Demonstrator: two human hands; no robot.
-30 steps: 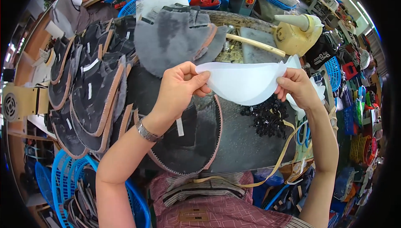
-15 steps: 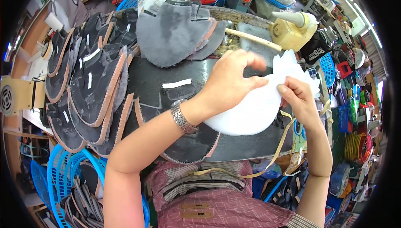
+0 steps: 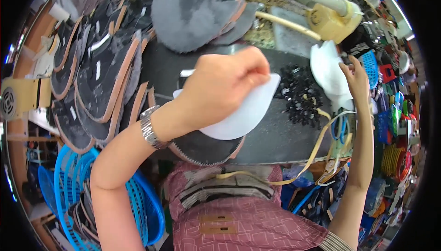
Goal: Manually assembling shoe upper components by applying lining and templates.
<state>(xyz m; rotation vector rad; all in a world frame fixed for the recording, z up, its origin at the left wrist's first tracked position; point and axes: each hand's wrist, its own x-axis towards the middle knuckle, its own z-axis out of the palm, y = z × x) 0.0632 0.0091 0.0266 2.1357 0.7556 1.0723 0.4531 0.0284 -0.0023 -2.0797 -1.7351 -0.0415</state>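
White half-moon foam piece (image 3: 243, 113) at centre of dark worktop (image 3: 280, 136), lying flat on a dark cap panel w/ tan edge (image 3: 206, 147). Long axis running lower-left to upper-right, curved edge toward the body, pointed tip up-right near a heap of small black parts (image 3: 298, 94). Pinched at its upper edge by left hand (image 3: 220, 90), fingers closed on it, metal watch (image 3: 149, 131) on wrist. Left hand directly over the piece, so much nearer than the other.

Off to the right, well apart: right hand (image 3: 356, 74), fingers loosely spread, fingertips touching a stack of similar white foam pieces (image 3: 328, 71); grip there not clear, cannot tell if clamped. Hands wide apart, black parts between them.

Further out: grey felt cap panels (image 3: 197, 12) at top, fanned dark panels w/ tan trim (image 3: 101, 76) at left, yellow glue pot w/ stick (image 3: 330, 19) top right, blue plastic baskets (image 3: 69, 191) lower left, tan strap (image 3: 321, 140) trailing off worktop's near edge.
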